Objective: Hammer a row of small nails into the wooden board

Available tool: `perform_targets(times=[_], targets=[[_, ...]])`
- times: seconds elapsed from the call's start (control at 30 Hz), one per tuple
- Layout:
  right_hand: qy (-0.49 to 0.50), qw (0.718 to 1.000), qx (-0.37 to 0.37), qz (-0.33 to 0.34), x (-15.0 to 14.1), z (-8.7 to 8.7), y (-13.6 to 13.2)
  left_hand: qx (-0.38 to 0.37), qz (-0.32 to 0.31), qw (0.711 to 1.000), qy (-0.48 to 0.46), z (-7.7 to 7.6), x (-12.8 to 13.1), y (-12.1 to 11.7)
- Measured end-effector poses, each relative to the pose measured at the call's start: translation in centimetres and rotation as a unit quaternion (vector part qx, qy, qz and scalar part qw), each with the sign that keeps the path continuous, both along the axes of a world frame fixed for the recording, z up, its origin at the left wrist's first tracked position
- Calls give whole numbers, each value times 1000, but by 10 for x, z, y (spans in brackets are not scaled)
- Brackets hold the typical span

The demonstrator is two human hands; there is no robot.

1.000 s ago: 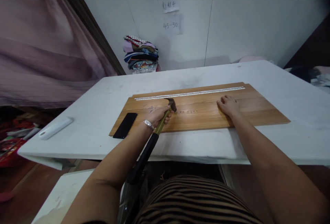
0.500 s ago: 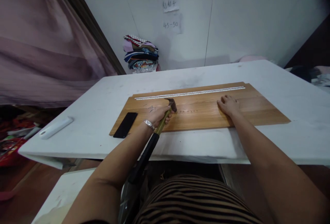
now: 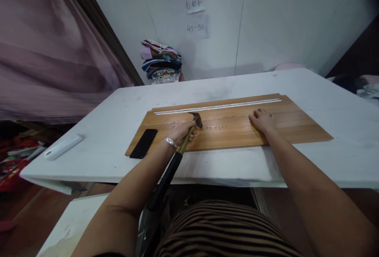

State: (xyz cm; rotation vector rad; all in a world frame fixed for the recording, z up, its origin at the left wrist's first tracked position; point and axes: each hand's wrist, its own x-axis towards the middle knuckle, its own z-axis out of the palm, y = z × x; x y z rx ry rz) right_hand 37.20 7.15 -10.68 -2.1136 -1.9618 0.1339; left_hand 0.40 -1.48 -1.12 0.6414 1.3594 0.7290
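My left hand (image 3: 182, 130) is closed round a hammer (image 3: 177, 152), gripping it high on the yellowish neck just below the dark head (image 3: 197, 119). The head rests on a long wooden board (image 3: 237, 132) at the left end of a short row of small nails (image 3: 216, 127). The hammer's black handle runs back along my forearm. My right hand (image 3: 262, 120) lies flat on the board farther right, fingers stretched out, holding nothing. A few loose nails (image 3: 173, 124) lie on the board just left of my left hand.
A black phone (image 3: 143, 143) lies on the board's left corner. A white strip (image 3: 217, 107) runs along the board's far edge. A white bar-shaped object (image 3: 63, 146) sits near the left edge of the white table (image 3: 118, 103). Folded cloths (image 3: 161, 62) are stacked against the wall.
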Motion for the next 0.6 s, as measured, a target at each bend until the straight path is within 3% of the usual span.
perform_targets(times=[0.6], targets=[[-6, 1000, -4, 4, 1, -3, 2, 1, 2, 1000, 16, 8, 3, -1]])
